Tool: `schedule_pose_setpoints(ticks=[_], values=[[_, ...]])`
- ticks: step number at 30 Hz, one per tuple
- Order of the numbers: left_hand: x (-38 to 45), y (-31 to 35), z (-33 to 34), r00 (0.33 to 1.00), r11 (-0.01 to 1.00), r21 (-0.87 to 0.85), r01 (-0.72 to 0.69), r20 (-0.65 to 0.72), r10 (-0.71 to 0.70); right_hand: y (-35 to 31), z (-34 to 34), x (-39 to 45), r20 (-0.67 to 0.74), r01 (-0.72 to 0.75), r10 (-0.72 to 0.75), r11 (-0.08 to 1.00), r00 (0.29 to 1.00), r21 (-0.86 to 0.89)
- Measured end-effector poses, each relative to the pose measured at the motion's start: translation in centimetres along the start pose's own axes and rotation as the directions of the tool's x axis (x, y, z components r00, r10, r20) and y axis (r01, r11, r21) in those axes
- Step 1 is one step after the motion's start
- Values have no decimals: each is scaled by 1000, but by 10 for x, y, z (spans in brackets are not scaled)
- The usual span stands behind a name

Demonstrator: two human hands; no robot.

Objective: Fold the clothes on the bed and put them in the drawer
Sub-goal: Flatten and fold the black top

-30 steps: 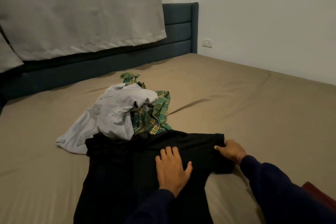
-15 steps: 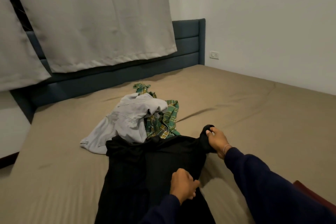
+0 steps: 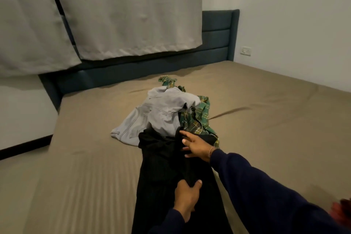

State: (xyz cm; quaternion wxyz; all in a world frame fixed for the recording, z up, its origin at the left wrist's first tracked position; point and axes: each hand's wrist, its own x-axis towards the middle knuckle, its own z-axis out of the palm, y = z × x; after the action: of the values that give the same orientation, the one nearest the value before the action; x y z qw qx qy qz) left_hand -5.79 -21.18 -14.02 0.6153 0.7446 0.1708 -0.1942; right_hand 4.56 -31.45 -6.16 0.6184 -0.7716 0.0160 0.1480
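I had the black garment [image 3: 171, 173] laid lengthwise on the bed [image 3: 266, 119], running from 6 o'clock up toward the middle, so that I could fold it along its long axis. My left hand [image 3: 187, 194] sat at about 6 o'clock, thumb and fingers curled round a bunched fold of the black cloth; I held it there, I judge, to anchor the near part while the far end was being turned over. My right hand [image 3: 195, 146] reached in from 4 o'clock to the garment's upper edge, fingers spread and fairly straight, pressing the turned-in flap flat against the rest. Whether any fingertip was hooked under the cloth I cannot tell; it was dark on dark.

Just past that hand, at 12 o'clock, lay the heap not yet folded: a grey garment [image 3: 157, 116] draped on top, its lower edge overlapping the black one, and a green plaid shirt [image 3: 197, 119] crumpled beside and under it toward 1 o'clock. I suppose they were piled close so each could be pulled down in turn. No drawer was in view. My judgement is that the task was early, with the first piece only partly folded.
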Motion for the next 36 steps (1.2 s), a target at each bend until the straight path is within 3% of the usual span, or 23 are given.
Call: schedule_pose_setpoints(ticks=[3,7,10,13,16,19,23,25,31,36], values=[[3,-6,-4,990,985,147,-90,-98,105,9,1,-4,27,73,-72,996,997,-42],[-6,-7,-8,990,994,51,-97,-98,102,19,-11,-33,-211,154,-169,984,963,-86],[-9,-8,-10,991,999,-11,-51,-122,50,42,-12,-88,-311,91,-216,924,926,-372],[-24,-4,-11,980,997,49,-62,-188,70,66,4,-168,-177,-64,-40,835,983,-546],[-45,0,-9,961,974,193,-115,-227,159,83,22,-230,-63,-142,134,747,989,-649],[-73,0,-8,971,914,395,-88,-172,168,87,35,-259,-62,-175,184,697,981,-696],[-99,-15,-8,987,890,457,0,-144,74,82,55,-283,-20,-186,263,628,965,-756],[-114,-20,-9,993,912,410,30,-115,19,82,62,-293,-37,-191,256,607,966,-771],[-147,-40,-9,999,998,55,39,-19,-38,80,80,-332,-22,-234,352,574,936,-784],[-180,-66,-4,997,994,98,42,57,-48,93,97,-360,-94,-237,292,508,952,-828]])
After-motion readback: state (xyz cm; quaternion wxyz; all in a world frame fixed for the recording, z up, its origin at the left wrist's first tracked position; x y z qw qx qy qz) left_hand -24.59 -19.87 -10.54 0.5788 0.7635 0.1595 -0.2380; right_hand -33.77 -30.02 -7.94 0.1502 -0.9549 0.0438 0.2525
